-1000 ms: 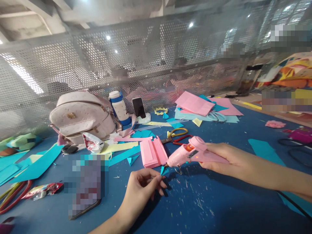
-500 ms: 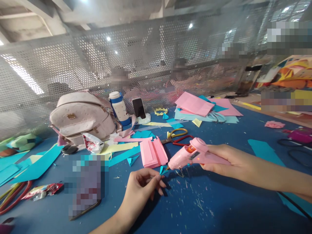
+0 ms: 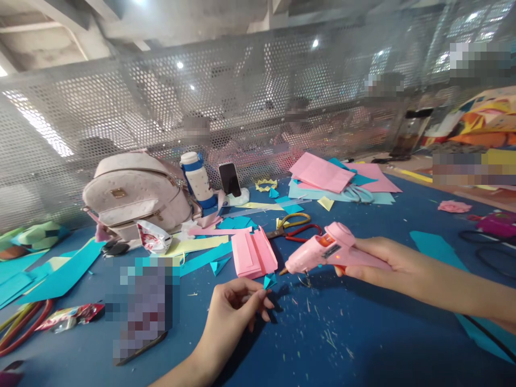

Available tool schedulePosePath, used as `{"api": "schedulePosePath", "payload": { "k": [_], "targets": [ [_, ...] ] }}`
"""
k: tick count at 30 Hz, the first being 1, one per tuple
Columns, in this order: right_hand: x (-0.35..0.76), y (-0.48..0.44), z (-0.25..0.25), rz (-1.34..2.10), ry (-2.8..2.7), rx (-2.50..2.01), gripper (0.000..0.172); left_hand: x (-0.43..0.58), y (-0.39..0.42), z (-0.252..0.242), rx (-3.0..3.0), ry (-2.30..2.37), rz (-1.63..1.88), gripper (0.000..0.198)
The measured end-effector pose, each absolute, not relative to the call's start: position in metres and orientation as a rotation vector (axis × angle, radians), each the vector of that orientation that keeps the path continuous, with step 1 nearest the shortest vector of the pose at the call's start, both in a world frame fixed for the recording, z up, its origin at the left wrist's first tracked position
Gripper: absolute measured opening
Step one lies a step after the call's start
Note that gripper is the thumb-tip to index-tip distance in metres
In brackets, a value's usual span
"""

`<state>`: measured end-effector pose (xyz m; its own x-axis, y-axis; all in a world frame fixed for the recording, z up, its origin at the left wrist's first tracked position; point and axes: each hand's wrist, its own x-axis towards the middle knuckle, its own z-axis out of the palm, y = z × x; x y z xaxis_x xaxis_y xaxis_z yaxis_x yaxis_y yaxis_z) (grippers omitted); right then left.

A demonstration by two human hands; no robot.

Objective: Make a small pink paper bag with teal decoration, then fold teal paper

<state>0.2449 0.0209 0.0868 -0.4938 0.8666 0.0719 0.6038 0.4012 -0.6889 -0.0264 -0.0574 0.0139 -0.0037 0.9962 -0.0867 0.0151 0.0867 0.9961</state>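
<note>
Mid-frame, my left hand (image 3: 236, 306) pinched a blue piece (image 3: 270, 281), folded but unjoined; my right hand (image 3: 373, 263) gripped the glue gun (image 3: 312, 255).

A pink hot-glue gun (image 3: 344, 251) tilts nozzle-down, its tip pointing left, close to but apart from a small, folded turquoise paper triangle (image 3: 270, 281).

Toward the worktop's (image 3: 363, 328) back edge, a bottle (image 3: 196, 180) is placed between a backpack (image 3: 139, 191) and a phone (image 3: 229, 180); scissors (image 3: 277, 232) are laid just behind the glue gun (image 3: 314, 255).
</note>
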Motion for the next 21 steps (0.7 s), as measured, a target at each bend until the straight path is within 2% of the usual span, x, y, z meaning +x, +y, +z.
{"api": "schedulePosePath", "payload": {
  "k": [4, 10, 14, 21],
  "targets": [
    [0.241, 0.016, 0.089, 0.902, -2.295, -1.306, 0.057, -0.026, -0.057, 0.013, 1.153, 1.264, 1.131, 0.033],
    [0.24, 0.021, 0.092, 1.064, -2.381, -1.19, 0.05, -0.027, -0.059, 0.012, 1.156, 1.256, 1.138, 0.032],
    [0.239, 0.02, 0.092, 1.088, -2.295, -1.203, 0.051, -0.028, -0.058, 0.011, 1.155, 1.255, 1.149, 0.032],
    [0.259, 0.041, 0.083, 0.803, -2.143, -1.333, 0.058, -0.027, -0.058, 0.012, 1.156, 1.257, 1.152, 0.034]
  ]
}}
